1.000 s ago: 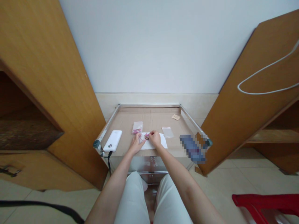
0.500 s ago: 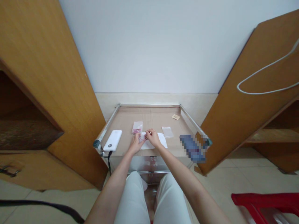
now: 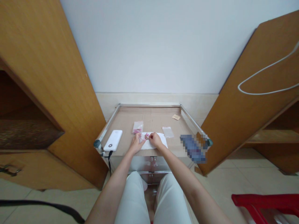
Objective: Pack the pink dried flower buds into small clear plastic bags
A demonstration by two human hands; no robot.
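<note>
A small pink-and-dark cluster that looks like beads (image 3: pixel 146 136) lies over a white sheet (image 3: pixel 161 142) between my hands; its exact kind is too small to tell. My right hand (image 3: pixel 155 140) has its fingertips pinched together at the cluster's right edge. On the other side, my left hand (image 3: pixel 135 144) rests at the sheet's left end, thumb and forefinger spread apart, the thumb pointing towards the cluster. Just beyond that hand is a clear plastic bag (image 3: pixel 138 126) with pink pieces in its lower part. Another clear bag (image 3: pixel 168 132) lies flat behind the right hand.
A raised metal rim edges the brown tabletop (image 3: pixel 153 116). On it are a white phone-like device (image 3: pixel 113 140) with a black strap, a small tan card (image 3: pixel 176 117) and a pixelated blue item (image 3: pixel 192 148). Wooden cabinets flank it; a red stool (image 3: pixel 266 199) stands lower right.
My right hand has shifted slightly right and lower, and more of the pink cluster shows between the hands. My left hand stays in nearly the same place.
</note>
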